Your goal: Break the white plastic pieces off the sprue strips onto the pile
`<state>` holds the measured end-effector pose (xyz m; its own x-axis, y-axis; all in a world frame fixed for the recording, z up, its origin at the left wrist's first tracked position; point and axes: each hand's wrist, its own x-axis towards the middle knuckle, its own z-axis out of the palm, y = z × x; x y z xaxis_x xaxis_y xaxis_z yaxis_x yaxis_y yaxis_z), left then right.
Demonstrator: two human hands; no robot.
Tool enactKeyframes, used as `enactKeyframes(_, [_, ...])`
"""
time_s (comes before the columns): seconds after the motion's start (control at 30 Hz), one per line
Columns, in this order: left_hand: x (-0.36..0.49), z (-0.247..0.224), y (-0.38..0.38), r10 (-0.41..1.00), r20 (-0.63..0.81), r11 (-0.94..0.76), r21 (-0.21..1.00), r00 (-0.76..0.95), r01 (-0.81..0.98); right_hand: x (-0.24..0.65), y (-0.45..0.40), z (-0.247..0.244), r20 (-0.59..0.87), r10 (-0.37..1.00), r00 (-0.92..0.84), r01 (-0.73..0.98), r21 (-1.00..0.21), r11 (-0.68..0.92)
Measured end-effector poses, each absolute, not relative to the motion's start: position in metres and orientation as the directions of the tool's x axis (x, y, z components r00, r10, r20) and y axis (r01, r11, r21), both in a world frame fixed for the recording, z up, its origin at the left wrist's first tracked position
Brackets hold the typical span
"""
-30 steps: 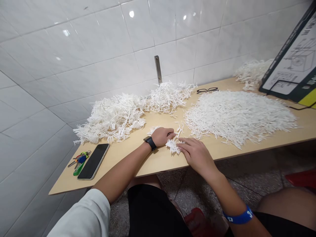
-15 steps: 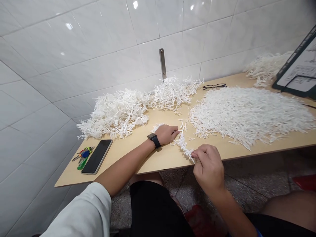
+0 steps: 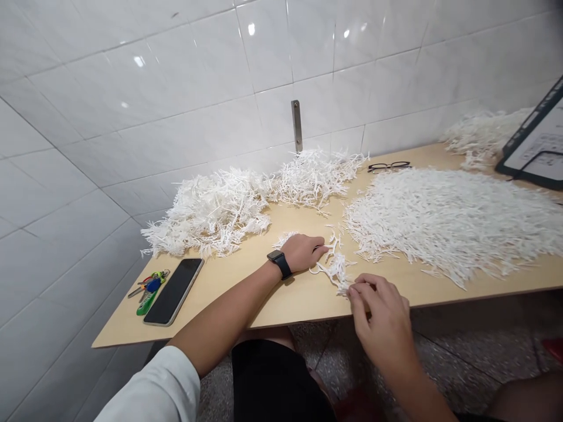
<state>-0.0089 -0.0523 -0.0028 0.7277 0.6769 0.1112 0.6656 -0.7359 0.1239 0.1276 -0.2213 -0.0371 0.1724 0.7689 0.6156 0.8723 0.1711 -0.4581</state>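
Observation:
On the tabletop between my hands lies a small bunch of white, thin, branching pieces [image 3: 338,268], plastic-looking and tangled. My left hand [image 3: 301,251], with a dark watch at the wrist, rests on the board and pinches the bunch's upper end between thumb and fingers. At the lower end, close to the table's front edge, my right hand [image 3: 382,313] has its thumb and fingertips together on the white tips. Exactly what lies between those fingertips is hard to make out. A few loose white bits [image 3: 285,238] show behind my left hand.
Tangled white heaps [image 3: 220,205] lie along the tiled wall. A wide spread of short white pieces [image 3: 453,223] covers the right side. Glasses [image 3: 389,166] and a framed panel [image 3: 539,146] stand behind. A phone [image 3: 173,292] and keys [image 3: 152,285] lie on the left.
The white bunch, stretched between my hands before, now sits slacker and more gathered on the board. My right hand's fingers have loosened from a tighter fist. The view has tipped slightly upward.

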Motion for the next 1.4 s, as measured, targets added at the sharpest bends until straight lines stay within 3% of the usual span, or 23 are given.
enactKeyframes(0.23, [-0.008,-0.001,-0.053,0.685,0.099,-0.728,0.134,0.722,0.672,0.126,-0.218,-0.036,0.510,0.849,0.138,0.877,-0.461,0.134])
enactKeyframes(0.57, [-0.007,0.000,-0.054,0.697,0.092,-0.717,0.129,0.712,0.685,0.122,-0.203,-0.021,0.403,0.915,-0.020,0.940,-0.303,0.154])
enactKeyframes(0.7, [-0.008,-0.001,-0.054,0.696,0.090,-0.717,0.127,0.712,0.685,0.121,-0.197,-0.017,0.395,0.918,-0.046,0.935,-0.307,0.179])
enactKeyframes(0.87, [-0.008,-0.002,-0.053,0.704,0.104,-0.711,0.119,0.703,0.694,0.121,-0.216,-0.019,0.448,0.880,-0.157,0.852,-0.389,0.350])
enactKeyframes(1.03, [-0.005,-0.002,-0.050,0.732,0.081,-0.681,0.123,0.677,0.722,0.107,-0.265,-0.002,0.601,0.744,-0.291,0.660,-0.437,0.611])
enactKeyframes(1.1, [-0.005,-0.001,-0.049,0.749,0.082,-0.662,0.132,0.657,0.738,0.112,-0.268,0.003,0.628,0.719,-0.298,0.619,-0.446,0.646])
enactKeyframes(1.2, [-0.005,0.000,-0.050,0.755,0.083,-0.655,0.148,0.651,0.741,0.141,-0.239,-0.003,0.562,0.805,-0.190,0.746,-0.451,0.490])
enactKeyframes(1.3, [-0.007,0.002,-0.052,0.743,0.080,-0.667,0.172,0.665,0.725,0.180,-0.193,-0.020,0.504,0.863,-0.032,0.908,-0.346,0.236])
enactKeyframes(1.4, [-0.009,0.002,-0.052,0.738,0.087,-0.672,0.185,0.669,0.717,0.202,-0.167,-0.029,0.532,0.846,0.044,0.952,-0.278,0.125])
